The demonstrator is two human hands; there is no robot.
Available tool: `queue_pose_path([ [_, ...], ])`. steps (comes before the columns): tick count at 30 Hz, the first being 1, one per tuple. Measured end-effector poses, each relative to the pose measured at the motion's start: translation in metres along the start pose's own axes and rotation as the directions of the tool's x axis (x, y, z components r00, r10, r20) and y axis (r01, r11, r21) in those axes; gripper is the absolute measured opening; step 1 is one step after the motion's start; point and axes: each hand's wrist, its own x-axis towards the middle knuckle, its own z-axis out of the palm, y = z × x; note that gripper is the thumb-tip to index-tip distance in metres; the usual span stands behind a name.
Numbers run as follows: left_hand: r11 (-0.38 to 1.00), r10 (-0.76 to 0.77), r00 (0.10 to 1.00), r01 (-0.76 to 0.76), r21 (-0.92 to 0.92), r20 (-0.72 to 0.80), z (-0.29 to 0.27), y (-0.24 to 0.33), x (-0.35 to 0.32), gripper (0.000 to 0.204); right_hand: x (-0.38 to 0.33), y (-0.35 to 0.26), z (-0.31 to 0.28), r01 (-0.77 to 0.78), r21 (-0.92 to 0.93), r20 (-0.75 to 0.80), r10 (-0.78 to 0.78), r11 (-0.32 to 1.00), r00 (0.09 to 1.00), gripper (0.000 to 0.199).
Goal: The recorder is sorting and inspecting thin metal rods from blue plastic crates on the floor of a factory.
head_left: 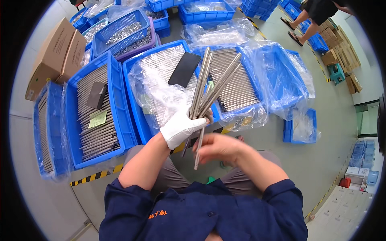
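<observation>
My left hand [183,126], in a white glove, is wrapped round a bundle of slim metal rods [219,86]. Their upper ends fan out over the trays, and a couple of lower ends stick out beneath the fist. Bare and smeared by motion, my right hand [221,148] is beside one rod's lower end; whether its fingers grip it is unclear. Beyond the bundle, a blue tray [257,86] holds rows of similar rods. A dark phone [184,70] lies on the plastic-wrapped rods in the neighbouring blue tray [129,80].
At left, a blue crate [116,104] of rods carries a dark block [97,95] and a yellow-green note [97,119]. Cardboard boxes [52,60] stand behind it. Baskets of small metal parts [120,34] sit farther back. At far right, a person [317,14] stands near a teal stool [337,74].
</observation>
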Motion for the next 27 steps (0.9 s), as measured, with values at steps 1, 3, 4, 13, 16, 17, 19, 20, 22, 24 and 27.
queue_pose_path([
  [1,0.993,0.038,0.999,-0.039,0.109,0.008,-0.006,0.000,0.003,0.031,0.006,0.015,0.007,0.043,-0.091,0.107,-0.033,0.995,0.994,0.027],
  [3,0.987,-0.053,0.995,0.066,0.148,-0.089,-0.008,0.004,0.005,0.030,0.009,0.037,0.022,0.037,-0.235,0.268,0.028,0.971,0.963,0.026],
  [4,0.997,-0.017,0.994,0.025,0.079,-0.106,-0.008,0.001,0.009,0.030,0.004,0.044,0.024,0.052,-0.368,0.284,0.060,0.928,0.957,0.027],
  [13,0.966,-0.259,0.966,0.259,-0.006,0.006,0.005,0.021,-0.011,0.037,-0.051,-0.049,-0.078,0.747,0.319,-0.311,-0.680,0.583,0.664,0.015],
  [16,0.968,-0.249,0.968,0.250,-0.010,0.030,0.009,0.017,-0.009,0.041,-0.058,-0.050,-0.080,0.753,0.356,-0.231,-0.729,0.553,0.645,0.017],
  [17,0.966,-0.259,0.965,0.259,0.006,0.031,0.010,0.018,-0.008,0.042,-0.060,-0.051,-0.080,0.769,0.305,-0.218,-0.745,0.562,0.631,0.018],
  [19,0.967,-0.254,0.967,0.253,0.029,0.025,0.009,0.019,-0.008,0.042,-0.061,-0.051,-0.079,0.779,0.262,-0.199,-0.758,0.570,0.621,0.018],
  [20,0.968,-0.245,0.969,0.244,0.052,0.020,0.009,0.019,-0.009,0.041,-0.064,-0.051,-0.081,0.783,0.180,-0.221,-0.752,0.595,0.622,0.021],
  [22,0.966,-0.253,0.968,0.252,0.053,0.012,0.005,0.018,-0.010,0.038,-0.068,-0.052,-0.080,0.780,0.099,-0.237,-0.747,0.618,0.621,0.024],
  [24,0.965,-0.257,0.966,0.256,0.055,0.007,0.004,0.018,-0.010,0.036,-0.072,-0.054,-0.074,0.704,-0.196,-0.333,-0.721,0.683,0.608,0.019],
  [27,0.976,-0.219,0.975,0.218,-0.020,-0.034,0.009,0.016,-0.010,0.030,-0.067,-0.050,-0.067,0.666,-0.150,-0.379,-0.665,0.731,0.644,0.015],
])
